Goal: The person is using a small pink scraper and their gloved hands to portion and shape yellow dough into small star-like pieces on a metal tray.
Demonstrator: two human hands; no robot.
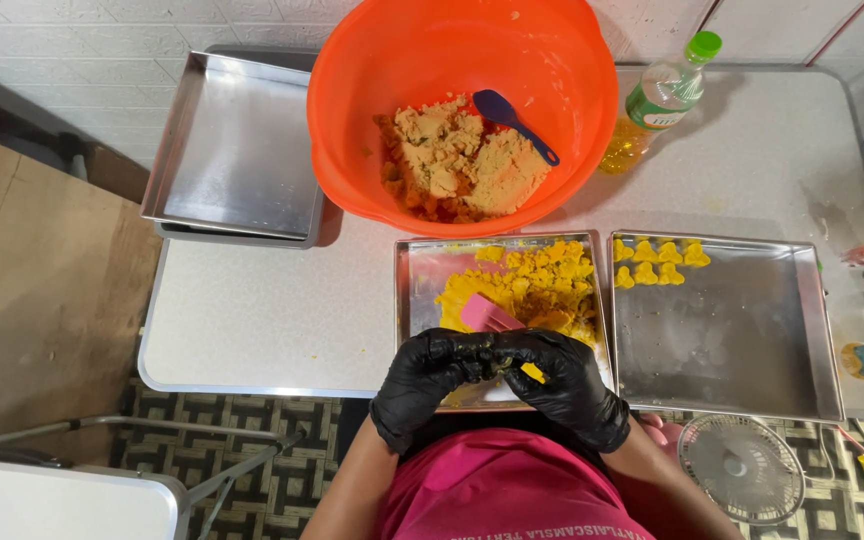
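Both gloved hands, left hand (422, 380) and right hand (567, 385), close on a yellow dough (532, 373) lump over the tray (412, 290); it looks soft, crumbly, best cupped gently.

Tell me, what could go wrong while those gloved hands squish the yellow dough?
The left hand and right hand work over the near edge of the dough tray, so the yellow piece might drop onto the floor. The oil bottle stands close against the orange bowl; a bump to the bowl could tip it.
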